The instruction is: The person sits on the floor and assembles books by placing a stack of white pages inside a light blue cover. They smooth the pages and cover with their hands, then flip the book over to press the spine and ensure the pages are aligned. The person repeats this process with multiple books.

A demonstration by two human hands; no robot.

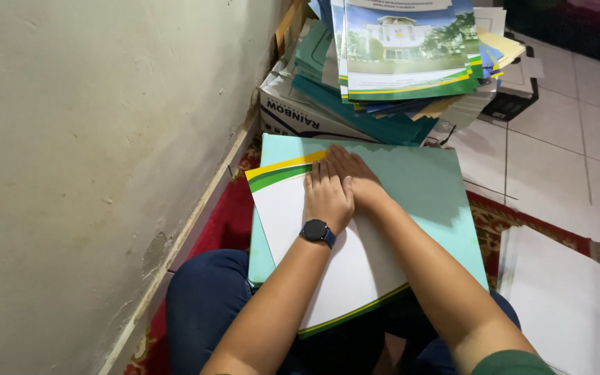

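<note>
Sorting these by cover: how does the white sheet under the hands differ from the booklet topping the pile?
The white sheet is mostly blank, lying skewed on a teal folder; the top booklet shows a building photo and caps a stack. Both hands press the sheet; none touch the booklet. Both have green-yellow bands.

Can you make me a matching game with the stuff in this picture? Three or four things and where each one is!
Things:
1. watch
2. white sheet
3. booklet pile
4. red rug

Places:
A. on top of the cardboard box
B. on the floor by the wall
C. on the left wrist
D. under both hands, on the teal folder

Pairs: 1-C, 2-D, 3-A, 4-B
</note>
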